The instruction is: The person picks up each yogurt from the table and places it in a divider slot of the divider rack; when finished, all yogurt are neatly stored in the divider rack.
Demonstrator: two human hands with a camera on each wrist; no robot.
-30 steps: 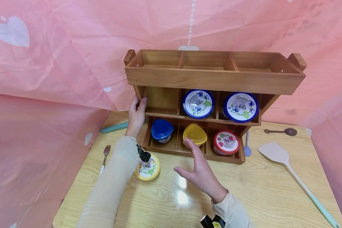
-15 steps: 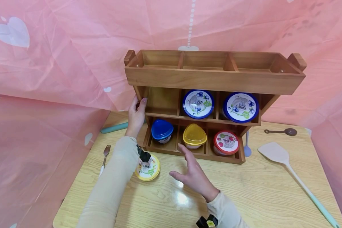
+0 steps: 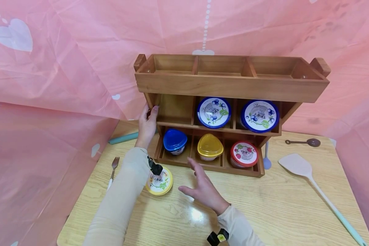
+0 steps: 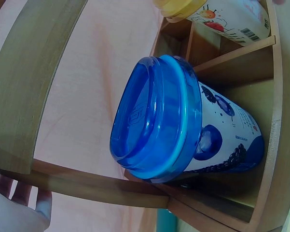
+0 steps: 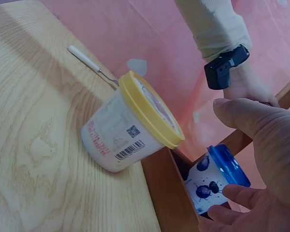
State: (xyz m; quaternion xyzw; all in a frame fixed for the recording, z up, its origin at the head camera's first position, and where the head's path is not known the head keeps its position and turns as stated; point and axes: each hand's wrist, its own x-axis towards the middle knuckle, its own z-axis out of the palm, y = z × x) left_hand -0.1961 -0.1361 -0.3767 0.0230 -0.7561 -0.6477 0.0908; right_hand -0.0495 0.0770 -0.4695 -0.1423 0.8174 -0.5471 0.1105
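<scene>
My left hand [image 3: 147,126] grips the left side board of the wooden rack [image 3: 230,84]; its fingertips show behind the board in the left wrist view. My right hand [image 3: 204,188] is held in front of the bottom tier, thumb and fingers spread, holding nothing. A tub with a yellow lid [image 3: 160,182] stands on the table below my left wrist, partly hidden by the wrist camera. The bottom tier holds a blue-lidded cup [image 3: 175,140], a yellow-lidded cup [image 3: 210,146] and a red-lidded tub [image 3: 244,154]. Two blueberry tubs, one in the centre [image 3: 214,112] and one at right [image 3: 260,116], fill middle-tier compartments.
A fork [image 3: 114,165] lies at the left, with a teal handle [image 3: 123,137] behind my left forearm. On the right are a blue spoon [image 3: 267,160], a brown spoon [image 3: 310,142] and a long spatula [image 3: 298,165]. Pink cloth [image 3: 80,51] hangs behind the table.
My right hand has drifted left and slightly down, off the front of the yellow-lidded cup, toward the yellow-lidded tub. The left hand and the rack stay where they were.
</scene>
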